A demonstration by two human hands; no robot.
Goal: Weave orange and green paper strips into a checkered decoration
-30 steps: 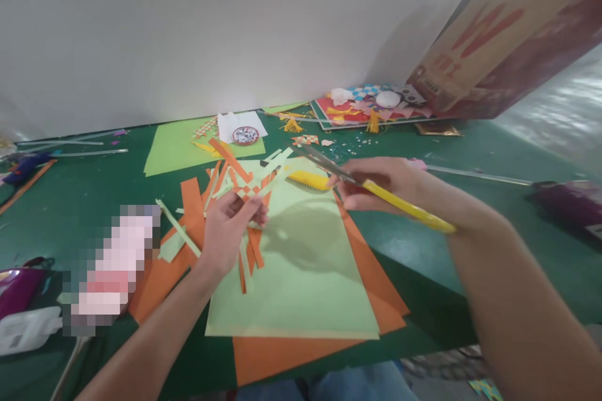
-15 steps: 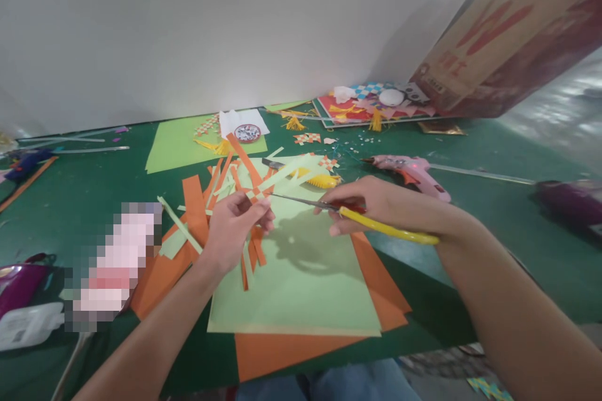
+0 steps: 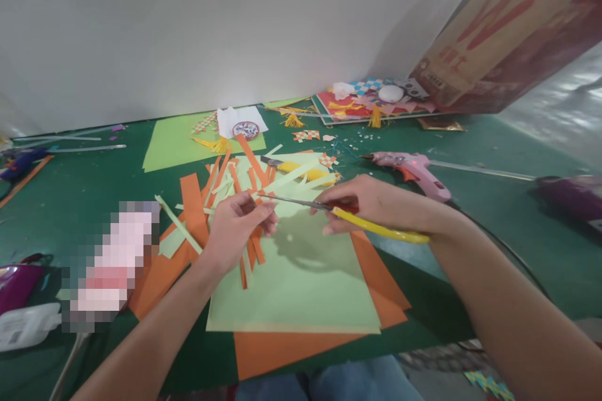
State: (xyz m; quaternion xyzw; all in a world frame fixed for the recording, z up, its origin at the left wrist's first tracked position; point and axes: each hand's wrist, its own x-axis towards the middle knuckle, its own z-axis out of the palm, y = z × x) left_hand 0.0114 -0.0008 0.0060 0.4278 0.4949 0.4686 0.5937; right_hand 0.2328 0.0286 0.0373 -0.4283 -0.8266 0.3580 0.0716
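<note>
My left hand [image 3: 237, 219] pinches a small weave of orange and pale green paper strips [image 3: 248, 149], whose loose ends stick out above and below the fingers. My right hand [image 3: 374, 203] is closed around scissors [image 3: 383, 226] with a long yellow handle and a bit of red by the fingers. Their thin metal blades point left and reach the weave at my left fingertips; whether the tips touch the paper is hard to tell. Beneath both hands lies pale green paper [image 3: 301, 301] over orange sheets [image 3: 282, 351]. Cut strips [image 3: 192, 200] are scattered beside my left hand.
A yellow box cutter [image 3: 305, 170] lies behind the hands. To the right are a pink glue gun [image 3: 414, 169] and a paper bag [image 3: 493, 44]. Finished paper crafts with tassels [image 3: 375, 118] line the wall. At left stand a blurred-out object [image 3: 113, 263] and a white bottle [image 3: 28, 326].
The scissors and my right hand have shifted slightly left, so the blade tips lie further over the weave. My left hand keeps its pinch.
</note>
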